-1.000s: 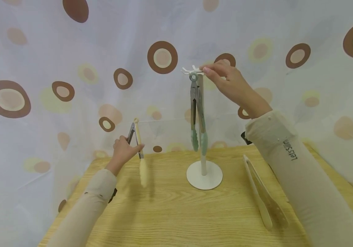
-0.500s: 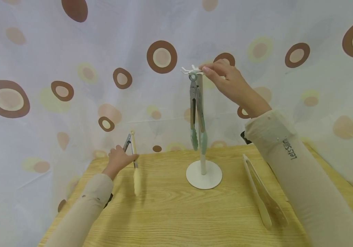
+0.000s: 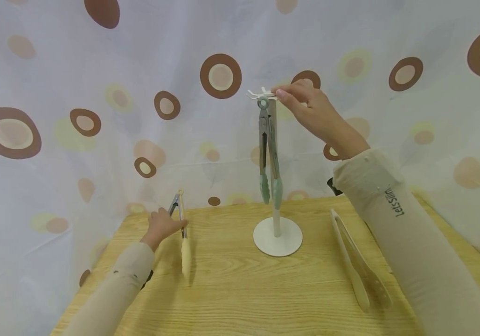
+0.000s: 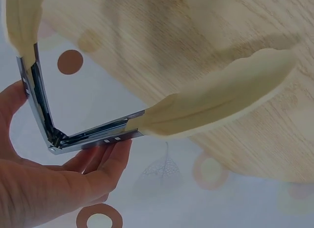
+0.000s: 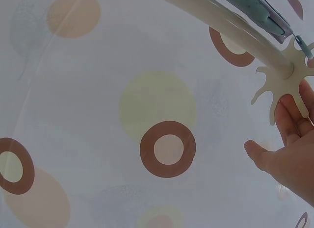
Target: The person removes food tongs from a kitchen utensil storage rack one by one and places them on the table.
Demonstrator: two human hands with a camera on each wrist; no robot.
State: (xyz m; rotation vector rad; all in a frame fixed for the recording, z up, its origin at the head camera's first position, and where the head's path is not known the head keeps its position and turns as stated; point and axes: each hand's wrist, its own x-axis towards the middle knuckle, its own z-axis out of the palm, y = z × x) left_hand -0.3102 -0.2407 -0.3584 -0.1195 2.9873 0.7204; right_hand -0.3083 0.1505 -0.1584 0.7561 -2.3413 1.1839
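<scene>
On the left side of the table my left hand (image 3: 163, 227) holds metal tongs (image 4: 221, 98) with pale yellow tips. Thumb and fingers lie on opposite arms of these tongs, which are spread wide, tips pointing down. My right hand (image 3: 317, 112) reaches to the top of a white stand (image 3: 278, 245). Its fingertips touch the ring of hooks (image 5: 283, 86), while the thumb (image 5: 256, 154) stands apart from it in the right wrist view. From one hook hang teal-tipped tongs (image 3: 263, 125) by their loop, beside the post.
Beige one-piece tongs (image 3: 351, 266) lie on the wooden table (image 3: 240, 298), right of the stand and near the right sleeve. A curtain (image 3: 223, 135) with brown and yellow spots hangs behind the table.
My left hand has lowered the yellow-tipped tongs toward the table and moved slightly left. The right hand stays at the top of the stand, and the teal-tipped tongs hang as before.
</scene>
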